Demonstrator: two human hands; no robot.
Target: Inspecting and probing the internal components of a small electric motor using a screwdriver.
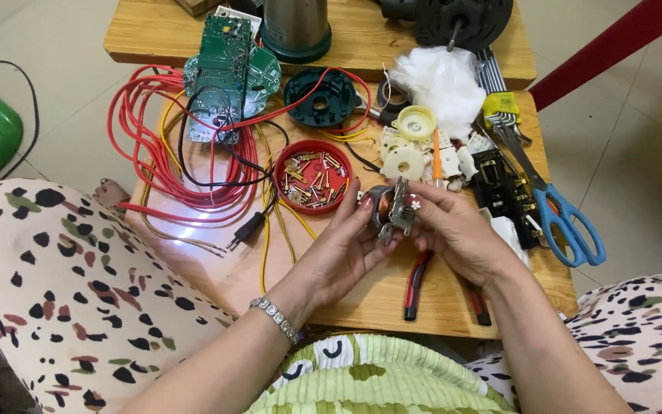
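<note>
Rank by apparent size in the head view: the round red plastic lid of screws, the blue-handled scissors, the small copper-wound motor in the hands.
1. Blue-handled scissors, longest.
2. Round red plastic lid.
3. Small copper-wound motor, smallest though nearest the camera, partly covered by fingers.

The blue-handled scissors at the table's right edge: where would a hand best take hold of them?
Probably by the blue loop handles, coming from the near right. The blue-handled scissors lie flat with the loops overhanging the wooden table edge, free of clutter, while the blades point back among the metal hex keys.
</note>
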